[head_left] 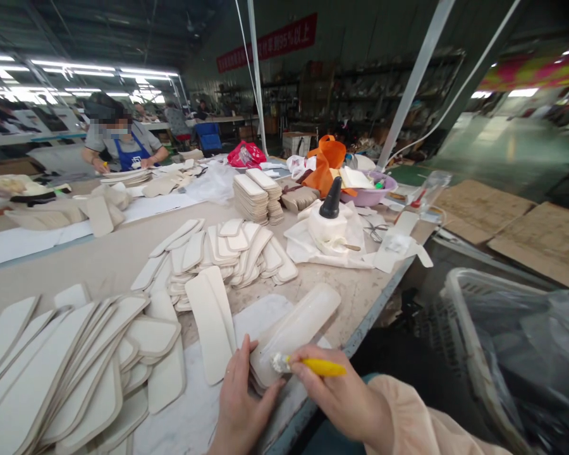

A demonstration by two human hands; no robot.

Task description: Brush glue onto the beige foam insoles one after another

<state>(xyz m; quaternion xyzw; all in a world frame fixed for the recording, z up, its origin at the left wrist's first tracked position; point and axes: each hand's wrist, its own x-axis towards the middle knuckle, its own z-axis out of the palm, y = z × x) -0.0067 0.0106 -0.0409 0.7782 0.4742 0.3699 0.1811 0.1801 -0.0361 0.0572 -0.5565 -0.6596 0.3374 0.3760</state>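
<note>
A yellow-handled brush [320,366] is pinched in my right hand [336,395], its whitish bristles resting on a long pale rounded panel [298,328]. The panel's upper face looks wet and shiny, with more pieces under its near end. My left hand [244,392] grips that near end, fingers along the left side and thumb at the near edge. Just left of it lie two overlapping cream panels [211,322]. Farther up the table, a white glue-smeared tub [327,227] with a black cone [330,199] on top sits on plastic sheeting.
Fanned cream panels [57,373] cover the left side, with another heap [227,253] and upright stacks [258,193] beyond. A purple basin [370,194] and scissors [375,232] lie farther right. Past the table edge [374,309] stands a white crate [459,316]. A co-worker [123,139] works across the table.
</note>
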